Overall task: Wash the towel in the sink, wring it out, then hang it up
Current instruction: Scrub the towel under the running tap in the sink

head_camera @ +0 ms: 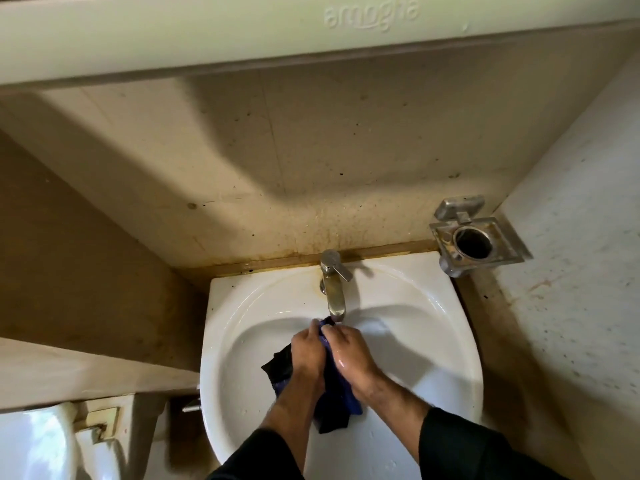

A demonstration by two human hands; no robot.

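- Both grips close on the towel (334, 382): left hand (306, 351) and right hand (351, 353) curl their fingers round its bunched upper end, knuckles up, side by side
- Forearms in dark sleeves reach forward over the white sink (433, 341); the right hand glistens wet
- Dark blue cloth hangs crumpled between the wrists, inside the glossy basin, just below the metal tap (334, 289)
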